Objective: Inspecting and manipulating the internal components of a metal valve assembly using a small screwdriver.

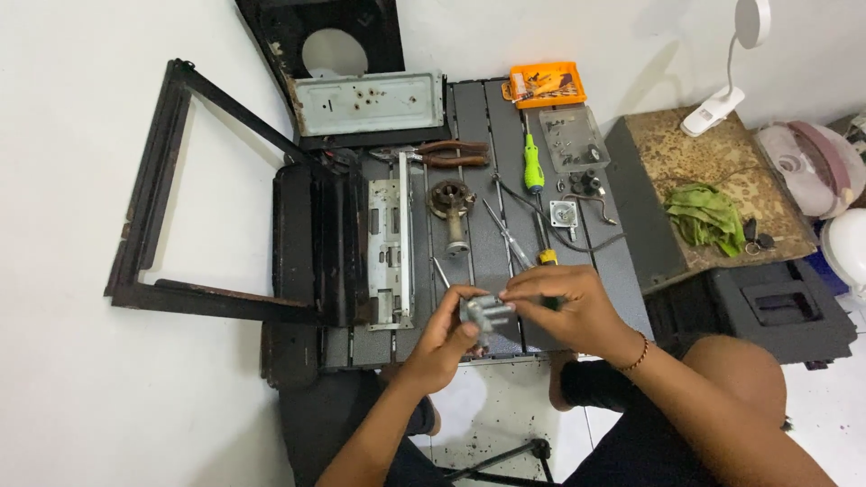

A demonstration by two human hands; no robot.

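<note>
Two hands at work over a dark metal sheet (469, 108) | black frame (149, 189) lies far left, out of the way | left hand (445, 343) grips small grey metal part (485, 314) from below, steadying it | right hand (564, 307) pinches its top, fingers pressed together | pliers (442, 155), green screwdriver (533, 167), orange tray (544, 84) lie within reach | green rag (705, 216) rests far right.

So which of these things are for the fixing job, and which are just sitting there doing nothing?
In the job:
- left hand and right hand, both holding the small grey metal part
- green screwdriver, pliers, round burner piece, orange tray of bits, all on the dark work board

Just lying about:
- white clip lamp
- green cloth
- black case
</note>
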